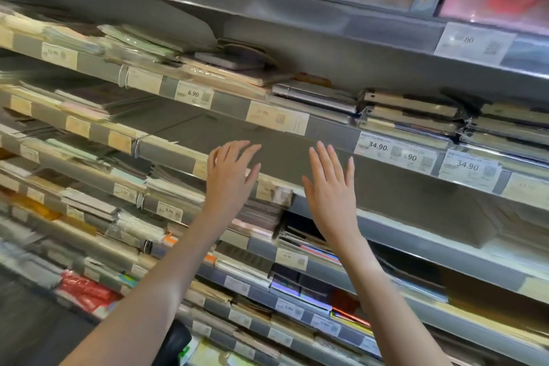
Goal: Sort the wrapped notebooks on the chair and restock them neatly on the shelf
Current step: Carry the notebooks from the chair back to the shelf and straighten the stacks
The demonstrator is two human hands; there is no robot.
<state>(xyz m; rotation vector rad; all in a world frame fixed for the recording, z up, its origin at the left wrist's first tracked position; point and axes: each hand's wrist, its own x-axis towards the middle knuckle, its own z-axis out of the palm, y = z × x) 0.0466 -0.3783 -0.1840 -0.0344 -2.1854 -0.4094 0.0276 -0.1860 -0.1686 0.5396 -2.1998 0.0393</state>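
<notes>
A: What have you got on the head view?

B: I'm looking at tiered grey shelves (297, 157) of stationery. Both my hands are raised in front of a bare grey stretch of one shelf. My left hand (230, 175) has its fingers spread and straight, holding nothing. My right hand (331, 187) is the same, fingers loosely extended, nothing in it.

A: Are they touching the shelf?

B: I can't tell; they sit over its front edge, the left one just covering a price label there.

A: And the wrapped notebooks?

B: No chair shows in my view. What I do see is stock already shelved. Left of the bare stretch, on the same level, lies a flat pile of wrapped notebooks (98, 104). One level above it, more plastic-wrapped pastel notebooks (225, 71) lie stacked, and to their right dark binders (413, 116) are piled sideways.

A: Any labels I can use?

B: Above the bare stretch there's a tag reading 6.90 (193, 94). Right of the bare stretch, a 34.90 tag (378, 146) and another 34.90 tag (469, 165) further right.

A: Below the hands?

B: Lower shelves packed with wrapped notebooks (258, 217), partly hidden by my forearms, and a red packet (86, 291) well below and left. Much of the left side is blurred
</notes>
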